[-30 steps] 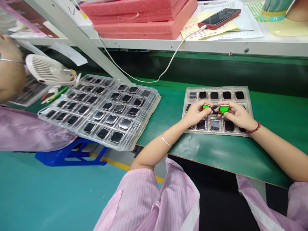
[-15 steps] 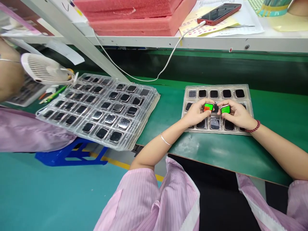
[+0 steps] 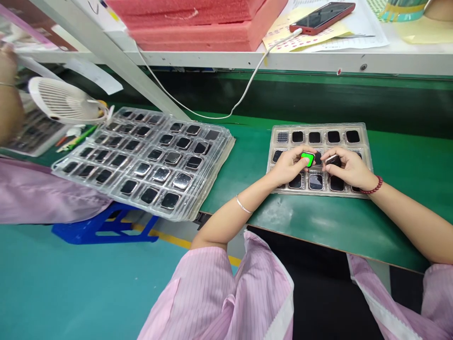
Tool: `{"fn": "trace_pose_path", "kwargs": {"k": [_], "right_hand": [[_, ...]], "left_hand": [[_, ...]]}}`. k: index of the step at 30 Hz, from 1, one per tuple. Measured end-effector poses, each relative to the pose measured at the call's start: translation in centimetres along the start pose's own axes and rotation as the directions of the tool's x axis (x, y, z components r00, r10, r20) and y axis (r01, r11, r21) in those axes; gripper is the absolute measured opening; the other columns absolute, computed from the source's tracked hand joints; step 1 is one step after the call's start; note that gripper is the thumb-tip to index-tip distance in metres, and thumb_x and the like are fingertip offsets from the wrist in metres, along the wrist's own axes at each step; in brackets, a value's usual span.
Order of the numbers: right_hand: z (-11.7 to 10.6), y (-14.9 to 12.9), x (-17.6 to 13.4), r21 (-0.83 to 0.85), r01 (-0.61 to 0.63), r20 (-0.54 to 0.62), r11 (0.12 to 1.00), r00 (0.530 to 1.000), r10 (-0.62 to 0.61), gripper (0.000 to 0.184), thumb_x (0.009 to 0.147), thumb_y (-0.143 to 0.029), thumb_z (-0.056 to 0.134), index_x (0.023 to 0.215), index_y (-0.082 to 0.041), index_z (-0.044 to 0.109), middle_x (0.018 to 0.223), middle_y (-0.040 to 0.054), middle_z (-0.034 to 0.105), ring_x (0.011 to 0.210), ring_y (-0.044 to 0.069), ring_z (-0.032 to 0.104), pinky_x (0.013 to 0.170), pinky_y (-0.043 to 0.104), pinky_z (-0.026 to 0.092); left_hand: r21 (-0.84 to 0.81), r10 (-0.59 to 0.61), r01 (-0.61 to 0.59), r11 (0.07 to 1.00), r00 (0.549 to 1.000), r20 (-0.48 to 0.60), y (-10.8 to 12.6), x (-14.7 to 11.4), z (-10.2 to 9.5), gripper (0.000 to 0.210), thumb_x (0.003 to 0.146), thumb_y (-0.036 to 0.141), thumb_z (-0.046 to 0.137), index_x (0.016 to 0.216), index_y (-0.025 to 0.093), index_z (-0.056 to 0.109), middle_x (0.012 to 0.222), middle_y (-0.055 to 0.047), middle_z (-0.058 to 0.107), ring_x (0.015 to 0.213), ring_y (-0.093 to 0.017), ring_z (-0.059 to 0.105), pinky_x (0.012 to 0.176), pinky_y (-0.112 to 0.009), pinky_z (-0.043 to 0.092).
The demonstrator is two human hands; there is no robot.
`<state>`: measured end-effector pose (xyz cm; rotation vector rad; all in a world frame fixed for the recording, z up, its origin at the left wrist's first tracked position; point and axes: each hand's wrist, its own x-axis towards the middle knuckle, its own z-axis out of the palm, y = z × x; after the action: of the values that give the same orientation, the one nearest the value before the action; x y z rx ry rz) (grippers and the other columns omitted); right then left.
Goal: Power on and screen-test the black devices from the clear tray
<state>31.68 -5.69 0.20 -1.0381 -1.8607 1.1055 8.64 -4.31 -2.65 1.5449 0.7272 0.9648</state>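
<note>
My left hand [image 3: 290, 165] grips a square smartwatch body [image 3: 307, 159] without a strap, its screen lit solid green, with the thumb on its lower left edge. Close by on the right, my right hand [image 3: 345, 165] is closed on a second strapless smartwatch body [image 3: 333, 161], which looks dark and tilted. Both hands hover over a clear plastic tray [image 3: 368, 146] on the green bench. Dark-screened watch bodies [image 3: 333, 137] lie in its pockets, and the hands hide part of the middle row.
Stacked clear trays [image 3: 166, 167] of watch bodies stand to the left, near a white fan [image 3: 65, 100]. Above, a shelf [image 3: 318, 61] carries red foam [image 3: 191, 38] and a phone [image 3: 323, 18] on a white cable. A co-worker's arm [image 3: 10, 94] shows at far left.
The left watch's screen has gone from green and orange to all green. The right watch's green screen no longer shows; it now appears dark. The co-worker's arm has shifted left.
</note>
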Motion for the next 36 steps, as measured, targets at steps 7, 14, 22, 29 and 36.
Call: {"fn": "trace_pose_path", "kwargs": {"k": [7,14,22,29,36], "right_hand": [[0.1,0.2,0.0,0.142,-0.071,0.030,0.987,0.997,0.068,0.027,0.081,-0.027,0.074,0.107,-0.027,0.067,0.096,0.0048,0.077,0.081,0.024,0.072,0.072,0.039,0.060],[0.0,0.8,0.2,0.190,-0.103,0.034,0.976,0.995,0.099,0.038,0.079,-0.019,0.070,0.115,-0.026,0.065,0.110,0.0055,0.075,0.086,0.023,0.074,0.069,0.034,0.060],[0.0,0.6,0.1,0.218,-0.103,0.039,0.971,0.995,0.096,0.044,0.075,-0.016,0.069,0.118,-0.026,0.064,0.110,0.0052,0.075,0.085,0.021,0.072,0.070,0.034,0.061],[0.1,0.8,0.2,0.195,-0.080,0.034,0.978,0.997,0.075,0.043,0.076,-0.015,0.067,0.117,-0.027,0.065,0.112,0.0055,0.075,0.086,0.022,0.073,0.071,0.036,0.062],[0.1,1.0,0.0,0.178,-0.057,0.026,0.982,0.998,0.053,0.042,0.077,-0.014,0.066,0.118,-0.027,0.067,0.114,0.0066,0.076,0.086,0.023,0.074,0.071,0.037,0.063]], "left_hand": [[0.037,0.013,-0.012,0.999,1.000,-0.007,0.0,0.1,-0.2,0.042,0.095,0.042,0.065,0.130,0.018,0.067,0.127,-0.013,0.072,0.100,-0.020,0.072,0.082,-0.031,0.062],[0.042,0.009,-0.009,0.999,1.000,-0.005,-0.3,0.2,-0.4,0.050,0.091,0.026,0.062,0.141,0.023,0.062,0.133,-0.010,0.070,0.097,-0.020,0.073,0.089,-0.035,0.062],[0.012,0.025,-0.025,1.000,1.000,0.010,-0.7,0.3,-0.2,0.061,0.082,0.015,0.065,0.143,0.019,0.059,0.144,-0.012,0.063,0.112,-0.022,0.070,0.098,-0.038,0.062],[-0.003,0.044,-0.044,0.999,0.999,0.014,-1.2,0.4,-0.4,0.055,0.085,0.019,0.065,0.140,0.021,0.061,0.148,-0.012,0.061,0.125,-0.027,0.067,0.102,-0.041,0.061],[-0.014,-0.015,0.014,1.000,0.999,-0.034,-0.8,0.3,-0.1,0.048,0.086,0.023,0.066,0.133,0.018,0.062,0.135,-0.013,0.068,0.110,-0.023,0.071,0.093,-0.038,0.063]]}}
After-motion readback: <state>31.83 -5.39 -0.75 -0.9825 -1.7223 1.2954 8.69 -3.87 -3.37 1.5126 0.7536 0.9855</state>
